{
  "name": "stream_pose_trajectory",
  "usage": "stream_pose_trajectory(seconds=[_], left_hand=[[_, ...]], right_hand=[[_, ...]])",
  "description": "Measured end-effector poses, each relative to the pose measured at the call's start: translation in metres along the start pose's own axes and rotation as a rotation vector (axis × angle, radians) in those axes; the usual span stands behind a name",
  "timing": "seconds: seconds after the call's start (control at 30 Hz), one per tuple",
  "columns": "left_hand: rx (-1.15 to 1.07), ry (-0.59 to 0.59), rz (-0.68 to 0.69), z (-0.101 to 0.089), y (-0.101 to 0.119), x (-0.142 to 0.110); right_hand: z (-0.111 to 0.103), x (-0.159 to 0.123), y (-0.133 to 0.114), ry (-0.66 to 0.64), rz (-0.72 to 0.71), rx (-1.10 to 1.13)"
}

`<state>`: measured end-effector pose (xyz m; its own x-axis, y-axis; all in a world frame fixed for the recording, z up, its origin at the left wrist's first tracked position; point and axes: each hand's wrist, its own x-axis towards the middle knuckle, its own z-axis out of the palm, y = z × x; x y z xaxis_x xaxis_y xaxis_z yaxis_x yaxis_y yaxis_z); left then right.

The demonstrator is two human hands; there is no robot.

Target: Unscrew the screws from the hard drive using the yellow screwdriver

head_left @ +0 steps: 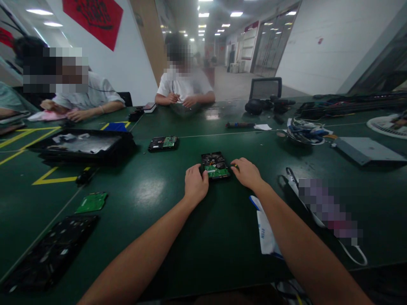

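A hard drive [215, 160] with a green circuit board on its near part lies on the green table in front of me. My left hand [196, 183] grips its left edge, thumb toward me and fingers along the side. Just off the drive's right side, my right hand [247, 172] is closed, with a small black-and-yellow object [235, 166] showing at its fingertips. Most of that object is hidden by the fingers. Farther back on the left lies another hard drive [163, 143], also with a green board.
A loose green circuit board [92, 202] and a black, flat device [52, 252] lie at left, near a black tray [92, 144]. Right are a white-and-blue packet [266, 235], a bundle of wires [307, 132] and a silver box [370, 150]. Two people sit opposite.
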<state>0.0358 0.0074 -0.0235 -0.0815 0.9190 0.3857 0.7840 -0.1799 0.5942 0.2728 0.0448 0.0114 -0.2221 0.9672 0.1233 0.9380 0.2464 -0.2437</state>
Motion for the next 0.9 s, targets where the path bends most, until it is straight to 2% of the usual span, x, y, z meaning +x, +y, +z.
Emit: stream_pose_trajectory(seconds=[0.23, 0.47, 0.6, 0.73, 0.9], left_hand=[[-0.033, -0.065, 0.051, -0.003, 0.001, 0.0], [-0.073, -0.1, 0.024, -0.007, 0.005, -0.001], [-0.084, -0.117, 0.124, -0.01, 0.008, -0.003], [-0.002, -0.176, 0.241, -0.011, 0.009, -0.006], [0.05, -0.212, 0.255, -0.006, 0.004, -0.007]], right_hand=[[0.002, 0.001, -0.002, 0.001, -0.004, -0.006], [-0.002, 0.001, -0.005, 0.008, 0.028, -0.002], [-0.004, 0.0, -0.004, 0.005, 0.057, -0.03], [-0.001, 0.001, -0.001, -0.004, 0.005, -0.025], [0.001, 0.002, -0.001, -0.004, -0.011, -0.031]])
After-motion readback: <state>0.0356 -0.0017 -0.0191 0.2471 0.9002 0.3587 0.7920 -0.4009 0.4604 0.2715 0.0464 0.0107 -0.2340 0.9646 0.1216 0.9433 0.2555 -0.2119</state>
